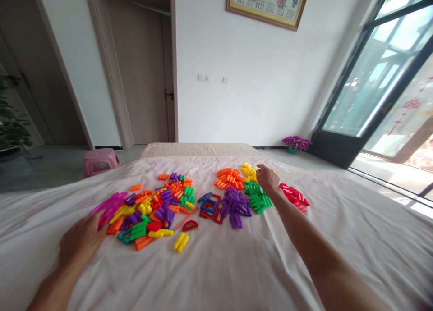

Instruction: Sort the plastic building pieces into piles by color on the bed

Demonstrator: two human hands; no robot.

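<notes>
On the left, my left hand (83, 236) is at the edge of a mixed heap of coloured plastic pieces (165, 200), its fingers against a magenta piece (111, 205); the fingertips are partly hidden. My right hand (267, 177) reaches to the yellow pile (248, 170), fingers bent together; whatever they hold is too small to make out. Around it lie an orange pile (229, 179), a green pile (257, 197), a purple pile (236, 205) and a red pile (293, 196). Red and blue frame-shaped pieces (210, 206) sit between the heap and the piles.
A pale cloth (209, 275) with folds covers the surface. Two yellow pieces (181, 242) and a red half-round piece (190, 226) lie near the heap. Beyond stand a pink stool (100, 162) and a pot of purple flowers (297, 143).
</notes>
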